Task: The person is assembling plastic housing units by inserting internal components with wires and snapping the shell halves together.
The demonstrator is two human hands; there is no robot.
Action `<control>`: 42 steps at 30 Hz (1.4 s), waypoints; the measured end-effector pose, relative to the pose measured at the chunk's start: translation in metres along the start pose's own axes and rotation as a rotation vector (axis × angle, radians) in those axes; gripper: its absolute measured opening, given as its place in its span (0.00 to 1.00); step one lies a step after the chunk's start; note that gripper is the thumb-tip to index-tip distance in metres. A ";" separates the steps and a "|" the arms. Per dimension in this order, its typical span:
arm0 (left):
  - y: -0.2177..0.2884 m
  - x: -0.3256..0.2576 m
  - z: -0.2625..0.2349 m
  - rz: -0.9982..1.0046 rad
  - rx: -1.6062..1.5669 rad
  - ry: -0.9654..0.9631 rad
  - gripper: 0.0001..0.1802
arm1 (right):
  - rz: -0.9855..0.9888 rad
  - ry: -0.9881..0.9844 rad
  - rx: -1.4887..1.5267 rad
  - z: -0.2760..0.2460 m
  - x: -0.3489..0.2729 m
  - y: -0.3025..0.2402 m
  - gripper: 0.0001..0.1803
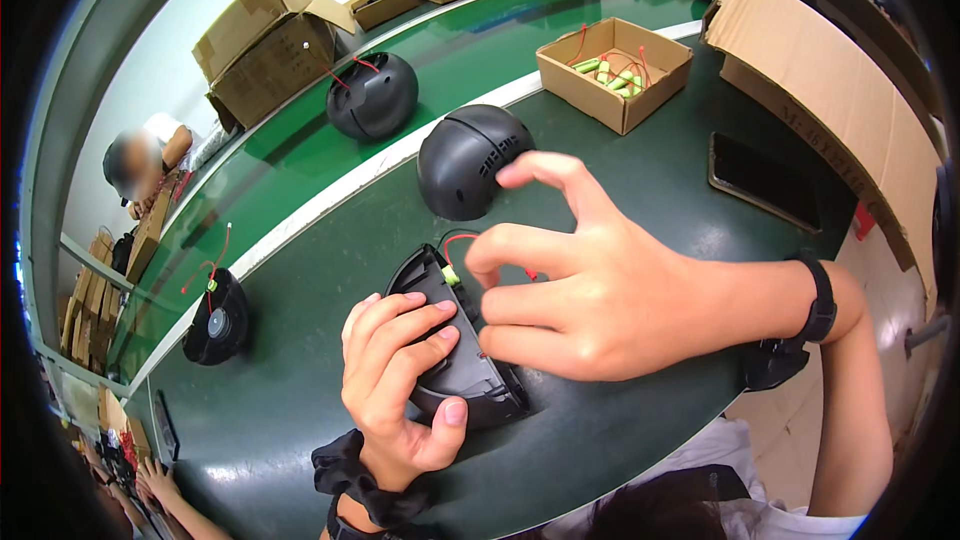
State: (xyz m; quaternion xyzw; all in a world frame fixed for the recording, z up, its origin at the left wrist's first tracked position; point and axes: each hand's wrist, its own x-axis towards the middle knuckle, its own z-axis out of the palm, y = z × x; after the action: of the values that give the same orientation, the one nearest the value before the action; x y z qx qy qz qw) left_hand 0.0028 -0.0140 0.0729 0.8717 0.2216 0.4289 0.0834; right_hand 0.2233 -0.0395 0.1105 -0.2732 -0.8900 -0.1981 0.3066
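My left hand (400,380) grips a black plastic half-shell (458,372), open side up on the green table, with fingers over its far side and thumb at the near edge. A light-green cell (450,275) sits at the shell's far end. Beside it a red wire (458,238) runs behind my right hand (590,290), and a small red connector (532,274) shows between the fingers. My right fingers curl down at the shell's open side, their tips partly hidden; what they hold cannot be made out. The little finger sticks out beside a rounded black shell (465,165).
Another rounded black shell (372,95) with red wires stands farther back; a half-shell with a speaker (215,320) lies left. A cardboard box (620,105) holds green cells. A phone (765,180) lies right, near a large carton (830,90). Another person (140,165) sits far left.
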 end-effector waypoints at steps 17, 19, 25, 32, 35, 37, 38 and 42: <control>0.016 0.006 -0.006 -0.136 -0.096 -0.103 0.25 | 0.418 -0.140 0.172 -0.006 0.032 0.022 0.14; 0.018 0.008 -0.004 -0.130 -0.118 -0.076 0.24 | 0.511 -0.409 0.209 -0.004 0.015 0.022 0.12; 0.013 0.004 -0.005 -0.146 -0.163 0.001 0.24 | 0.288 -0.191 0.188 0.002 0.002 0.020 0.10; 0.009 0.000 -0.005 -0.178 -0.255 0.020 0.26 | 0.438 -0.403 0.132 -0.007 -0.002 0.020 0.04; 0.010 0.001 -0.005 -0.192 -0.263 0.045 0.25 | 0.216 -0.150 0.132 0.002 -0.009 0.025 0.06; 0.013 0.003 -0.004 -0.174 -0.246 0.015 0.25 | 0.142 -0.041 0.117 0.004 -0.006 0.023 0.06; 0.012 0.003 -0.004 -0.175 -0.247 0.015 0.25 | 0.067 0.070 0.099 0.004 -0.003 0.022 0.05; 0.018 0.002 -0.003 -0.173 -0.265 0.006 0.25 | -0.074 0.159 0.155 0.012 0.004 0.009 0.06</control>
State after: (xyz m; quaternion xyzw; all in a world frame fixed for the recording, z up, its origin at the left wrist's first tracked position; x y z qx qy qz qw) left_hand 0.0074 -0.0297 0.0819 0.8293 0.2378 0.4484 0.2339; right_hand 0.2214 -0.0248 0.1060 -0.1990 -0.8849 -0.1610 0.3891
